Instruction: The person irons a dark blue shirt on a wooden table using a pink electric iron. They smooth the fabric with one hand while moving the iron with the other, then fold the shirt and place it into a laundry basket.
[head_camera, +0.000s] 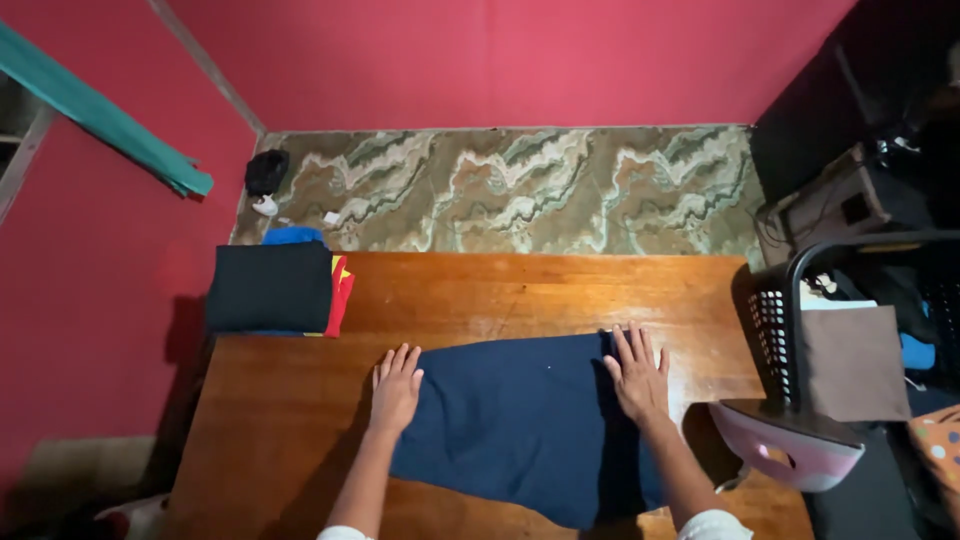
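Both hands' fingers (400, 362) spread flat on navy cloth (515, 420) — its near edge cut off by frame.

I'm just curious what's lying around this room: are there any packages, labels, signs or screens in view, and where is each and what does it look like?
None that I can make out: no package, label, sign or screen shows plainly.
Nearest thing: the dark boxy equipment at the right wall; too dim to tell whether it has a screen.
Both hands, left hand and right hand, lie flat on a navy cloth on the wooden table.
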